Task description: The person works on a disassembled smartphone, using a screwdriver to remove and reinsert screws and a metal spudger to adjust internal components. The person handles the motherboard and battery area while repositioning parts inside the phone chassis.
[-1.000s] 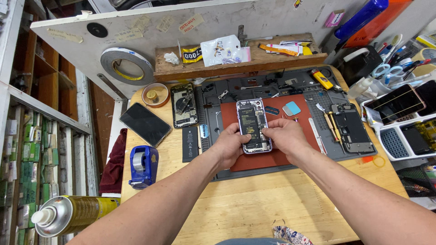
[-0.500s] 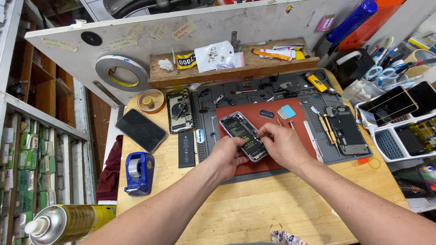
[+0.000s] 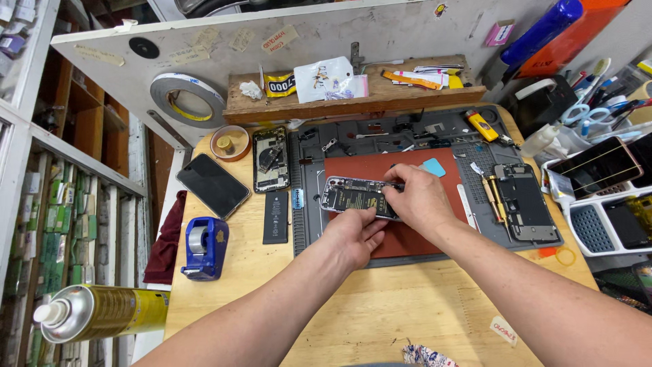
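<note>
Opened phone (image 3: pixel 353 197) lying sideways on the red mat (image 3: pixel 407 234), back off, insides showing. Left hand (image 3: pixel 353 238) gripping its near edge, fingers curled under and thumb on top. Right hand (image 3: pixel 418 200) pinched on the phone's right end, with a thin dark tool poking out from the fingers; cannot tell how tightly it is held.

Containers around the red mat: small round brown dish (image 3: pixel 229 142) to the far left of the mat, with a couple of small gold bits inside. White plastic basket (image 3: pixel 598 228) to the right of the mat, with a dark phone part in it. Another white tray (image 3: pixel 601 170) behind that one, holding a phone with a shiny screen. Cup of scissors and pens (image 3: pixel 598 112) further back on the right.

Packages and labels: wooden shelf (image 3: pixel 353 102) behind the mat, with a yellow and black label (image 3: pixel 280 84), a white plastic bag (image 3: pixel 324 78) and orange strips (image 3: pixel 411 79). Blue tape holder (image 3: pixel 204 248) left of the mat on the tabletop (image 3: pixel 380 319). Gold spray can (image 3: pixel 102 312) far left, lying down. Small white sticker (image 3: pixel 504 331) near the tabletop's front edge.
</note>
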